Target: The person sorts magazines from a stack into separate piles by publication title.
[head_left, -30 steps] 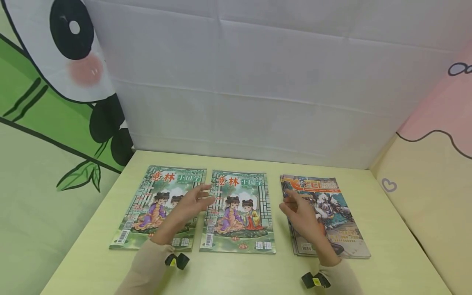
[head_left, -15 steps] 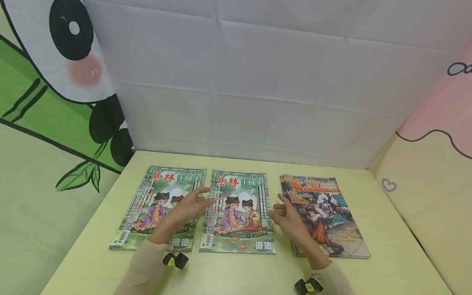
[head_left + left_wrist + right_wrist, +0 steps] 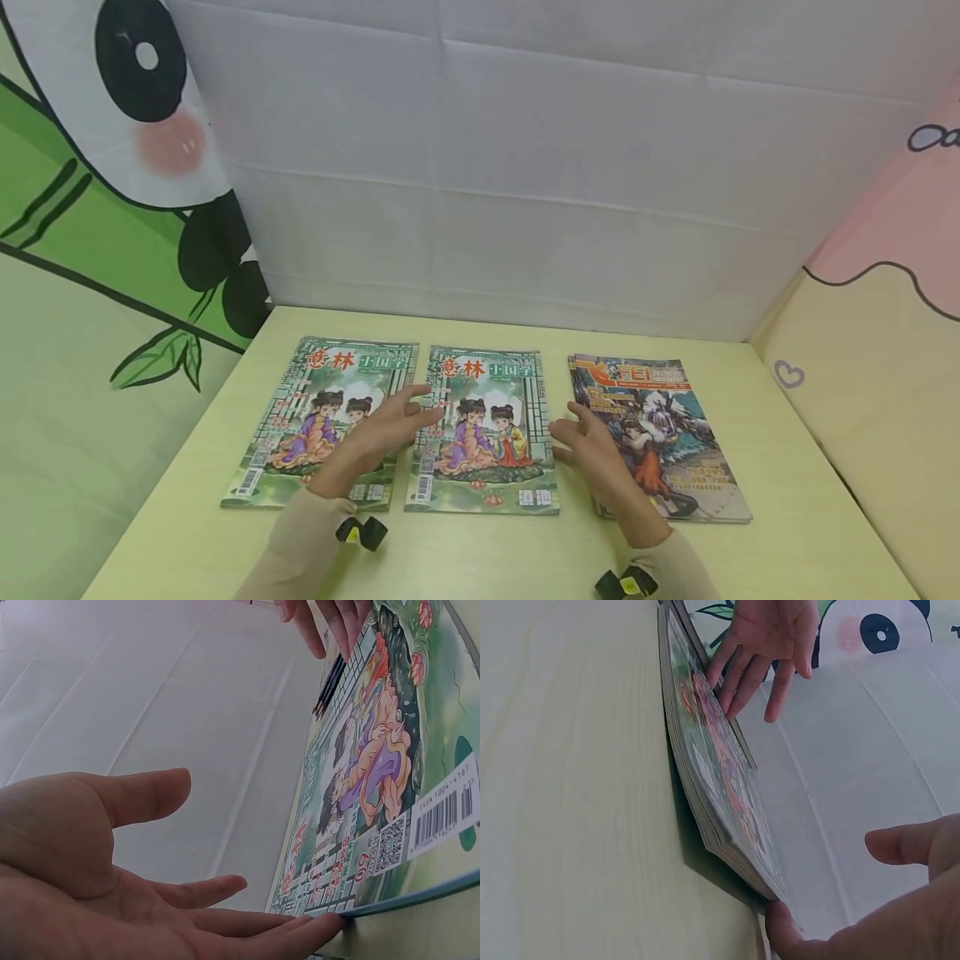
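Note:
A green magazine (image 3: 487,483), with two cartoon figures on its cover, lies in the middle of the table. In the right wrist view, the magazine (image 3: 724,776) tops a thick stack. My left hand (image 3: 386,425) is at its left side, extended fingertips against the edge in the left wrist view. On the opposite side my right hand (image 3: 596,454) has a fingertip at the edge, as the right wrist view shows. Both thumbs stand away from the cover. Neither hand grips the stack. My left palm and wrist partly cover a matching green magazine (image 3: 315,429) to the left.
A stack of FEI magazines (image 3: 675,433) lies on the right, partly behind my right hand. The pale yellow table (image 3: 480,554) carries everything. A white cloth backdrop (image 3: 480,208) rises behind it, with cartoon-printed panels (image 3: 90,333) at the sides.
My right hand has moved left and slightly down, from above the FEI magazines to the middle stack's right edge. The left hand has barely shifted. The magazines have stayed where they were.

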### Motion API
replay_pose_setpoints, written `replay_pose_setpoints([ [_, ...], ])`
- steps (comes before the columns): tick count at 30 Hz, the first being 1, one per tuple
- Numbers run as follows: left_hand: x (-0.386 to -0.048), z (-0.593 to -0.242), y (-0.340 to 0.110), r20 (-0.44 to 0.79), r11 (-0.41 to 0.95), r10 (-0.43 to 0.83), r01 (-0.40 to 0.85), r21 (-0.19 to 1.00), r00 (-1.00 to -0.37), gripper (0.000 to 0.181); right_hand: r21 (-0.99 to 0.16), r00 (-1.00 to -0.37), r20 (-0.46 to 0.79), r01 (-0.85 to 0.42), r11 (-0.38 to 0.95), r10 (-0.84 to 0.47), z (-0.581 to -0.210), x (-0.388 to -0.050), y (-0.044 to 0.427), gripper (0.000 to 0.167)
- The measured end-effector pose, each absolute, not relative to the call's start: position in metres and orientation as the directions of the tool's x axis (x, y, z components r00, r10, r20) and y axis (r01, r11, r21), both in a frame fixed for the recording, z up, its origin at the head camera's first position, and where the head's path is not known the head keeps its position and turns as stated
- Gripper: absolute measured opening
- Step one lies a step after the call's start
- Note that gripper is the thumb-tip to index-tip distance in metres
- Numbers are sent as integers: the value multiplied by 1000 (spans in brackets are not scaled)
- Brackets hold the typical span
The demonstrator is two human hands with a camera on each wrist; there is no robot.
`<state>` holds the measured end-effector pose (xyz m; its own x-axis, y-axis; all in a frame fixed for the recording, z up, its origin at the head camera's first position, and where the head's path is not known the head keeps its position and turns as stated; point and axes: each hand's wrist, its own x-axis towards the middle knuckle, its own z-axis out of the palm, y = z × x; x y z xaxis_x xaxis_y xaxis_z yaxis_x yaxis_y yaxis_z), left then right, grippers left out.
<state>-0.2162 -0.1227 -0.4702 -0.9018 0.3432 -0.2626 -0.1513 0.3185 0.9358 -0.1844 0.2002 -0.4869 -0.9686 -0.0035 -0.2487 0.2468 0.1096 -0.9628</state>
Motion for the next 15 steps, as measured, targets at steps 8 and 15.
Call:
replay_pose_setpoints([
  [8, -215, -471, -120, -262, 338, 326, -147, 930, -908, 72, -963, -966, -259, 259, 73, 1, -491, -185, 196, 78],
  [15, -214, -469, -116, -278, 349, 311, -163, 923, -909, 69, -950, -955, -297, 295, 102, 3, -497, -187, 198, 72],
])
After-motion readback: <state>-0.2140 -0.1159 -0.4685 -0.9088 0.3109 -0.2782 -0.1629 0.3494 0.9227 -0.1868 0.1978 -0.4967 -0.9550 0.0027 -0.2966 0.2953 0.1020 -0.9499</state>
